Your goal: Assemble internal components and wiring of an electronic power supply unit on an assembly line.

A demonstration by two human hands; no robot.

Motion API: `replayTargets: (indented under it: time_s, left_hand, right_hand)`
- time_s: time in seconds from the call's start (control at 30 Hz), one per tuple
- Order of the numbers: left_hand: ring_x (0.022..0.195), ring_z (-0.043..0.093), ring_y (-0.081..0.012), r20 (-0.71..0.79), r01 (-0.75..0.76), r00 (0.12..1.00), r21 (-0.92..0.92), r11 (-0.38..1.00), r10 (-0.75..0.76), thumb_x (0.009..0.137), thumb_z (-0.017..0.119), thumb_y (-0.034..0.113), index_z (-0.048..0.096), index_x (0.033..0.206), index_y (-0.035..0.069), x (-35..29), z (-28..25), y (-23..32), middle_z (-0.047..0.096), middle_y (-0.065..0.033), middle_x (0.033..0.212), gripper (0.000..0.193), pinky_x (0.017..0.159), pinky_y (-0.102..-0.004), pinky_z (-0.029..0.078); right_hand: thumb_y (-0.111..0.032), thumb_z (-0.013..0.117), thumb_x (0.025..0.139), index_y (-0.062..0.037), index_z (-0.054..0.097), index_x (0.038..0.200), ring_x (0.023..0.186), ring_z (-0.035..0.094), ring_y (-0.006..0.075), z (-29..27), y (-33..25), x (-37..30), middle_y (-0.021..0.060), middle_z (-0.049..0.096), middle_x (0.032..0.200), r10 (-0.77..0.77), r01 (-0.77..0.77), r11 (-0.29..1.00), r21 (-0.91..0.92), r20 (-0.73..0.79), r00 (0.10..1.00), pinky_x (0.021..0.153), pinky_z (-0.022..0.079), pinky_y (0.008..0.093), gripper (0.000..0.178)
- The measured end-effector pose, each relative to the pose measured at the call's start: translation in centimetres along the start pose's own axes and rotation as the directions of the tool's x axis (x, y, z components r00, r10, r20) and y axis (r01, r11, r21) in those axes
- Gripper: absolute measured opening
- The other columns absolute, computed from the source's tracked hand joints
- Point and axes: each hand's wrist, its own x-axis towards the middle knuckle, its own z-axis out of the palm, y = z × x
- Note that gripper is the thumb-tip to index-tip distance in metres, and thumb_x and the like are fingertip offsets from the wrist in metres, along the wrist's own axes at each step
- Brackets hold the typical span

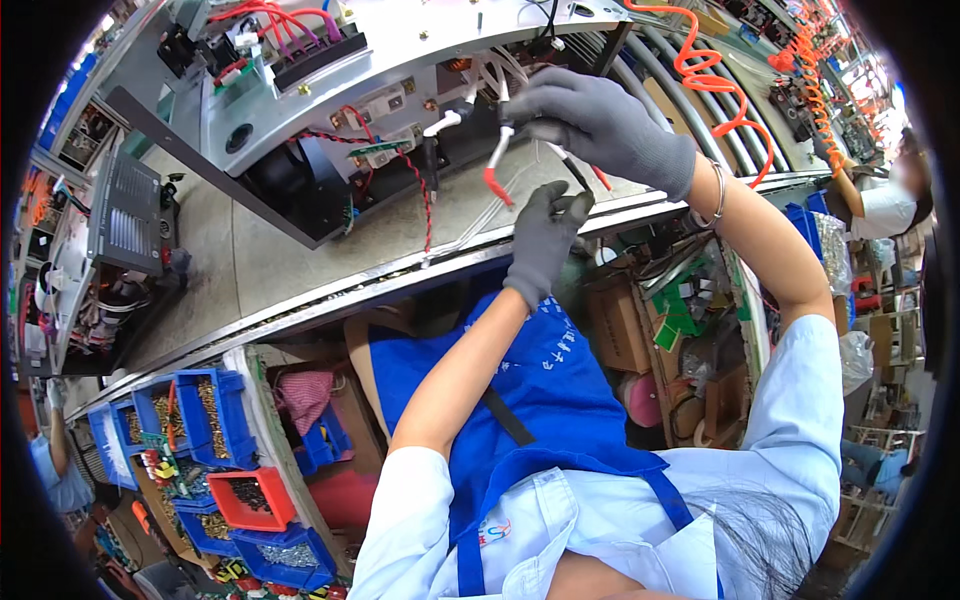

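Observation:
Both my hands wear grey gloves and work at the open front of a grey metal equipment chassis [420, 60]. My left hand [545, 240] is closed in a pinch at the end of a black-sleeved cable [575, 172]. Above it, my right hand [600, 125] reaches in from the right, its fingers bent together around a white cable [503, 88]. Below those fingertips hangs a cable end with a red sleeve [496, 187]. Left of it, a white elbow-shaped sleeve [442, 123] covers another cable end. The right palm hides part of the cables behind it.
A twisted red-black wire [412, 185] hangs from the chassis over the metal bench edge [330, 290]. Another unit [115, 230] stands at left. Blue bins [218, 415] and a red bin [252, 498] hold small hardware. Orange coiled hoses [715, 85] hang over rollers. Other people are at both sides.

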Motion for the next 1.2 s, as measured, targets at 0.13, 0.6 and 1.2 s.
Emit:
replayTargets:
  time_s: [0.13, 0.6, 1.2]
  left_hand:
    - [0.059, 0.063, -0.0168, 0.397, 0.635, 0.769, -0.374, 0.676, -0.502, 0.09, 0.067, 0.03, 0.06, 0.107, -0.003, 1.2, 0.8, 3.2, 0.066, -0.008, 0.081, 0.037, 0.053, -0.0272, 0.05]
    - [0.061, 0.068, -0.0156, 0.105, 0.121, 0.984, 0.198, 0.973, -0.144, 0.098, 0.053, 0.02, 0.06, 0.1, -0.001, -0.7, -10.7, 3.7, 0.068, -0.0112, 0.072, 0.022, 0.054, -0.0289, 0.052]
    - [0.081, 0.068, -0.0193, 0.532, 0.684, 0.728, -0.523, 0.509, -0.431, 0.097, 0.059, 0.027, 0.056, 0.119, 0.005, 0.6, 2.6, 2.0, 0.067, -0.0124, 0.098, 0.032, 0.063, -0.0308, 0.056]
  right_hand:
    - [-0.007, 0.062, 0.08, -0.0114, 0.063, 0.111, 0.101, 0.062, 0.0283, 0.7, 0.8, -2.7, 0.0063, 0.061, 0.117, 0.037, 0.06, 0.958, -0.281, 0.327, 0.944, 0.079, 0.052, 0.0374, 0.031]
    - [-0.021, 0.058, 0.084, -0.0149, 0.062, 0.106, 0.073, 0.064, 0.0223, 6.3, 0.6, 1.7, 0.0033, 0.061, 0.081, -0.193, 0.372, 0.781, -0.501, 0.372, 0.908, 0.06, 0.05, 0.0351, 0.023]
    - [-0.007, 0.061, 0.08, -0.0136, 0.059, 0.118, 0.093, 0.065, 0.0264, -1.3, 0.5, -1.8, 0.0028, 0.057, 0.124, -0.142, 0.262, 0.899, -0.35, 0.333, 0.932, 0.07, 0.055, 0.0368, 0.039]
